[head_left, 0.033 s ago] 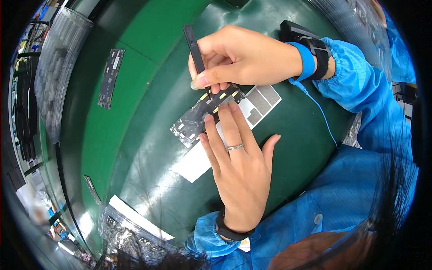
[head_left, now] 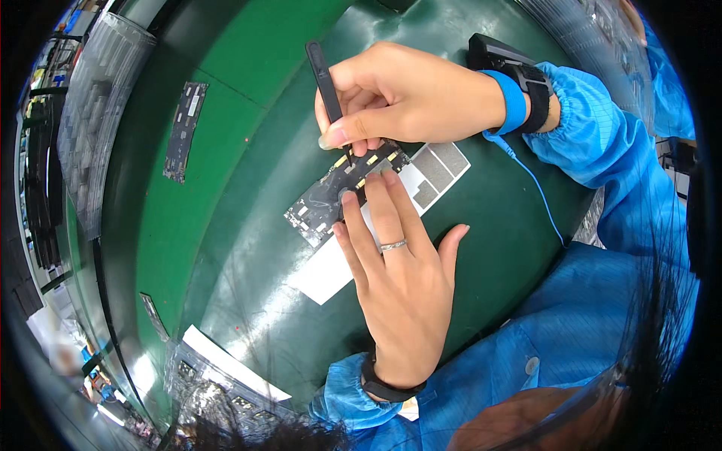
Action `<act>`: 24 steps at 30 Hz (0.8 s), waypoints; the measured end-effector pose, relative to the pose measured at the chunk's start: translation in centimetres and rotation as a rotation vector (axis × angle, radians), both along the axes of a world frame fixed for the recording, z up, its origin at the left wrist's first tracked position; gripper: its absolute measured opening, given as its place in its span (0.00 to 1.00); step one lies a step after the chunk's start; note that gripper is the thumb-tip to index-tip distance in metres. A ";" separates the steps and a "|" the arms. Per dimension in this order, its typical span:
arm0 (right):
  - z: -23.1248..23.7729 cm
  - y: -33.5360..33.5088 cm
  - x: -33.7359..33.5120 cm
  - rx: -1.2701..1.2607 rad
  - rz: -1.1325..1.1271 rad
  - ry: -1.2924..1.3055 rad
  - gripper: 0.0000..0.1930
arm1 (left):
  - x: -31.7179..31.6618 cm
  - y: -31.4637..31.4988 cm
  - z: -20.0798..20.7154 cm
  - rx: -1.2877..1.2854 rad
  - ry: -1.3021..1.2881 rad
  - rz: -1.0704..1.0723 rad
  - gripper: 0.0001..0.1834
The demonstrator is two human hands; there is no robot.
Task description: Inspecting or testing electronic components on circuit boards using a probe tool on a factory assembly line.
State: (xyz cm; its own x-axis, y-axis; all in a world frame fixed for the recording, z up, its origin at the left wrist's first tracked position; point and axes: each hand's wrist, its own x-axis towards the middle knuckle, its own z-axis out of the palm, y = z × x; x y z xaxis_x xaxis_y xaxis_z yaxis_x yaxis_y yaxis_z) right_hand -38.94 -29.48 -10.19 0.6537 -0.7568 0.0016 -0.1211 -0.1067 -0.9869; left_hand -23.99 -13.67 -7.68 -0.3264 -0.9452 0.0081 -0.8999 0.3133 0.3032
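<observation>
My right hand [head_left: 406,94] grips a pair of black tweezers [head_left: 325,79], their tips pointing down at a dark circuit board [head_left: 323,199]. Small pale and gold parts dot that board, which lies tilted on the green table. From the front, my left hand [head_left: 406,274] lies palm down with fingers stretched out, its fingertips on the board's near edge. Partly beneath my left fingers and beside the board is a white sheet [head_left: 323,276] bearing grey rectangular pads [head_left: 444,161]. Whether the tweezer tips touch the board or hold a small piece, I cannot make out.
Another dark board [head_left: 185,131] lies on the bright green strip at left, with a small narrow piece [head_left: 154,317] nearer. Clear plastic trays [head_left: 105,113] stand far left. A blue cord [head_left: 541,188] runs from my right wrist strap. A black object [head_left: 492,52] sits behind that wrist.
</observation>
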 end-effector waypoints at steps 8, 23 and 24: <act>0.3 0.1 -0.5 -0.042 0.047 0.003 0.13 | -0.2 -0.2 0.0 -0.018 0.028 0.039 0.48; 0.3 5.6 -4.8 -0.074 -0.056 0.065 0.12 | -2.2 3.6 1.7 0.145 -0.109 -0.073 0.50; 0.2 5.5 -4.8 -0.063 -0.057 0.069 0.12 | -2.2 3.6 1.6 0.147 -0.110 -0.070 0.50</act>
State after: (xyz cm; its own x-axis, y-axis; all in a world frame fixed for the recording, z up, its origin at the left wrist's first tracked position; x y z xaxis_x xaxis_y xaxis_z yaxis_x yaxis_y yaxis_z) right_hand -43.70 -23.99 -9.99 0.6099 -0.7924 0.0071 -0.1961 -0.1597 -0.9675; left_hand -26.24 -10.04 -6.05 -0.3830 -0.9083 -0.1681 -0.9077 0.3363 0.2510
